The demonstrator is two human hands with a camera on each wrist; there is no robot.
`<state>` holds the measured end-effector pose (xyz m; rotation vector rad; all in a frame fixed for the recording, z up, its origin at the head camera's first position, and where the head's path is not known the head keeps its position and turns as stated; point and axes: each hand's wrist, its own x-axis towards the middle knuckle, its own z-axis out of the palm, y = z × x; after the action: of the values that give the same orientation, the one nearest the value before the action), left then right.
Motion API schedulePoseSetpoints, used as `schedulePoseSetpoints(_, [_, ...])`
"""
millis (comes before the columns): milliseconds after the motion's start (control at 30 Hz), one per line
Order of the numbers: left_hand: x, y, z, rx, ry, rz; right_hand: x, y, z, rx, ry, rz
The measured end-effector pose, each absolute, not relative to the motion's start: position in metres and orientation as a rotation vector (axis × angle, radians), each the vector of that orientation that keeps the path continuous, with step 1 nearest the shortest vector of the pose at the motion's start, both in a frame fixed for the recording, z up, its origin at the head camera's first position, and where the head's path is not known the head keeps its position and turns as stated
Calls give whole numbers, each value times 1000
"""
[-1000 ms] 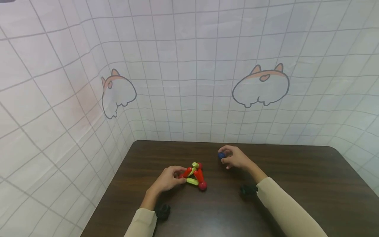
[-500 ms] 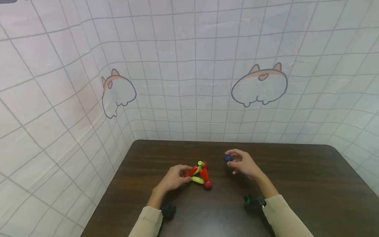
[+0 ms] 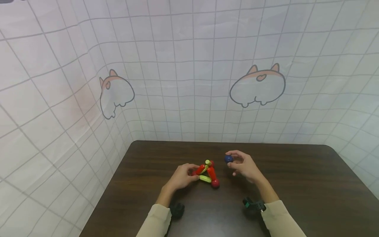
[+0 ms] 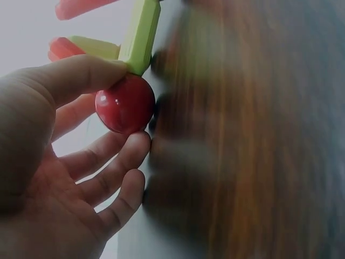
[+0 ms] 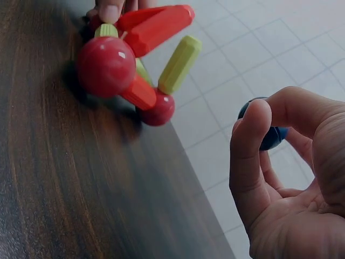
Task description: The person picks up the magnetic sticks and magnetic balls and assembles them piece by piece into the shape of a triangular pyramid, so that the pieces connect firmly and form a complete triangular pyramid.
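My left hand (image 3: 183,177) grips a red ball (image 4: 126,103) between thumb and fingers. This ball is the left corner of a building-toy frame of red rods (image 3: 211,173), yellow-green rods (image 3: 205,178) and red balls (image 3: 215,183), which stands on the table. In the right wrist view, several rods slant upward from the corner balls, among them a yellow-green rod (image 5: 180,65) and a red rod (image 5: 160,31). To the right of the frame and apart from it, my right hand (image 3: 246,168) pinches a dark blue ball (image 3: 228,159), partly hidden by the fingers in the right wrist view.
The dark wood-grain table (image 3: 308,184) runs back to a white grid-patterned cloth (image 3: 183,98) hung behind and at the sides. A black wrist camera (image 3: 176,210) is below the left wrist and another black wrist camera (image 3: 253,204) below the right.
My left hand has shifted the rod-and-ball frame to the right across the table. The right hand has drawn slightly to the right and nearer with the blue ball, still pinching it.
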<state>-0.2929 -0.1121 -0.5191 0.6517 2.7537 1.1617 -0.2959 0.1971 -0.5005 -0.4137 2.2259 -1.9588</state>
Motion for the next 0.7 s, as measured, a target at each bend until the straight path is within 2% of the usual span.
schedulePoseSetpoints(367, [-293, -97, -514, 629, 2756, 1150, -292, 193, -497, -423, 2250, -1967])
schedulePoseSetpoints(700, [-293, -94, -514, 605, 2750, 1150, -283, 170, -485, -531, 2284, -1899])
